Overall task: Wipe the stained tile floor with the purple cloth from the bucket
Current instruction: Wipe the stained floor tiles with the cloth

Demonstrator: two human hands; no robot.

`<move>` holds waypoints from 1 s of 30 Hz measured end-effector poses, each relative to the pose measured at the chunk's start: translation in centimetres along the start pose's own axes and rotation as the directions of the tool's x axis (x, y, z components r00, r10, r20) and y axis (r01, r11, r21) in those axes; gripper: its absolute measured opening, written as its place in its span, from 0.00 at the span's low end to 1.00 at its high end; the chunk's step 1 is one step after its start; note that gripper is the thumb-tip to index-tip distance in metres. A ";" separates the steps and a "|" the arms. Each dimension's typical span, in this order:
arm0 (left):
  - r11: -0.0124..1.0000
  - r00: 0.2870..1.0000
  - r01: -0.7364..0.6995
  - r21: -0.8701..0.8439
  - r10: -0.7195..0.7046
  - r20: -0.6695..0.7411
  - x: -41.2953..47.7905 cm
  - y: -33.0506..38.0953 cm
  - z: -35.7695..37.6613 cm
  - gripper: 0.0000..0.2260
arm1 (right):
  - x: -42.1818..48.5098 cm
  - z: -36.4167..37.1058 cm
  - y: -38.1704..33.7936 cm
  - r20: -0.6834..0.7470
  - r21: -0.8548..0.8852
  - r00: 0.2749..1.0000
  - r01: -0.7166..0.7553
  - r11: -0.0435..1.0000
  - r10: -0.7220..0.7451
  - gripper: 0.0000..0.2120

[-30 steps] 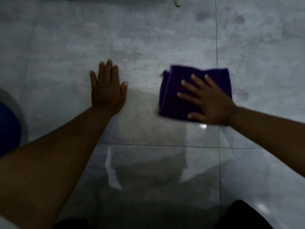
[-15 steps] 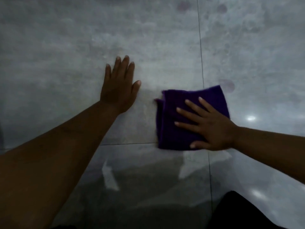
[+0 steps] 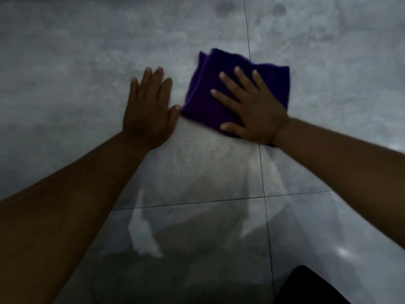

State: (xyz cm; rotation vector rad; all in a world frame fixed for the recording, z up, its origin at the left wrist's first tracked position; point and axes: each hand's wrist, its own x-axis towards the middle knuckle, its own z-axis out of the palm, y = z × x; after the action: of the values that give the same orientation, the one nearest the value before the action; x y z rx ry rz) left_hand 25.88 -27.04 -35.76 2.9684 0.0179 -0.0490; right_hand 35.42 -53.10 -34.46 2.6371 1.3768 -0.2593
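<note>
A folded purple cloth (image 3: 208, 84) lies on the grey tile floor (image 3: 87, 62), across the grout line between two tiles. My right hand (image 3: 249, 108) presses flat on top of the cloth with fingers spread. My left hand (image 3: 149, 110) rests palm down on the bare tile just left of the cloth, its thumb touching the cloth's near left corner. Faint dark stains (image 3: 223, 7) mark the floor at the far edge. The bucket is out of sight.
Another round stain (image 3: 279, 9) sits on the far right tile. A wet, shiny patch (image 3: 197, 216) reflects light on the tiles close to me. A dark piece of my clothing (image 3: 306, 286) fills the bottom right corner.
My right hand has pushed the cloth away from me and a little to the left, until it meets my left thumb. The cloth's edges are blurred with motion. My left hand stays planted.
</note>
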 end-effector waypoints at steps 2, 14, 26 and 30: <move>1.000 1.000 0.001 -0.010 -0.002 -0.002 1.0 0.3 0.1 0.28 | -0.9 0.5 -3.1 -0.018 0.017 0.996 0.087 0.996 -0.086 0.38; 0.999 1.000 -0.027 -0.032 0.027 0.011 7.9 -1.0 -0.3 0.27 | -7.6 1.9 11.1 0.086 0.042 0.989 -0.125 0.991 0.121 0.37; 0.997 0.999 0.032 -0.069 -0.031 0.020 9.9 -0.6 -0.3 0.29 | 10.0 -1.1 5.3 -0.036 0.020 0.999 -0.006 1.000 0.007 0.37; 0.999 0.999 0.033 -0.033 -0.032 0.019 9.9 -0.8 -0.3 0.28 | 3.7 0.0 5.8 0.002 0.001 0.990 0.144 0.990 -0.144 0.36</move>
State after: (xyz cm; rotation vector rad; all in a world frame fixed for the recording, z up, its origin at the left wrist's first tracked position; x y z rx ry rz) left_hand 35.81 -26.11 -35.97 2.9338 0.0640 -0.0800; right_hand 42.21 -53.45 -34.99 2.5395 1.5693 -0.2798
